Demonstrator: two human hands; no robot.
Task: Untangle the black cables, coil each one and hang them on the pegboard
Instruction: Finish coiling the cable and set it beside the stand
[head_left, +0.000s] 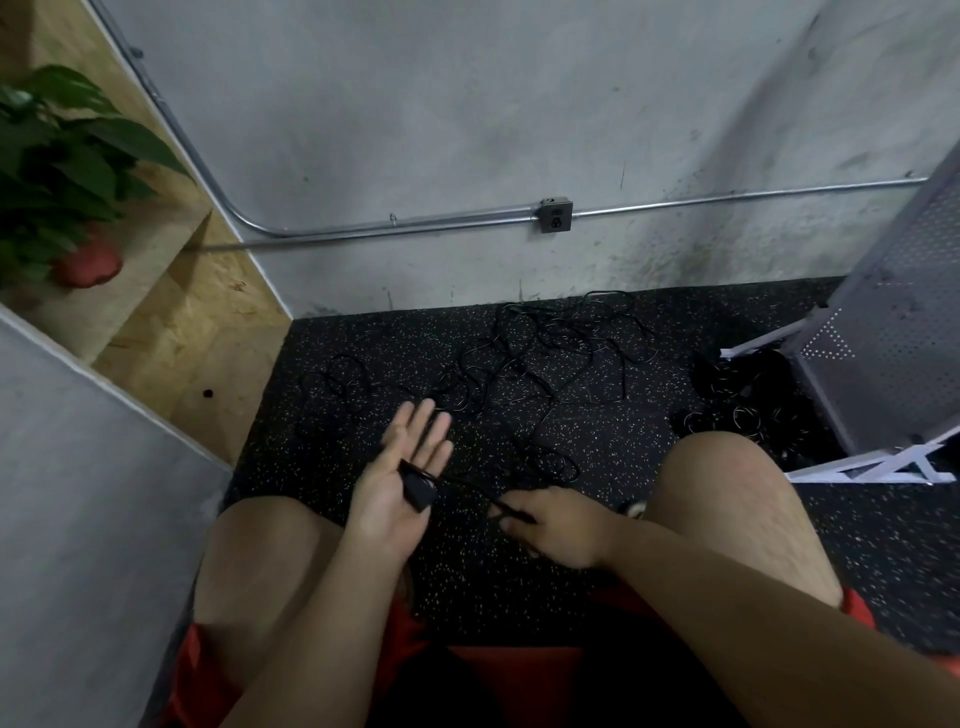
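Black plastic plug (418, 489) rests on the flat, unclenched left hand (382, 501), seemingly to anchor 1 coil; right hand (553, 526) pinches its thin black cable (467, 487).

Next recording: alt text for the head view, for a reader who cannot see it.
A person's left hand lies open, palm up, with a black plug on it, while the right hand pinches its cable low over the speckled floor. A tangle of black cables lies ahead by a concrete wall; a grey pegboard stands at right.
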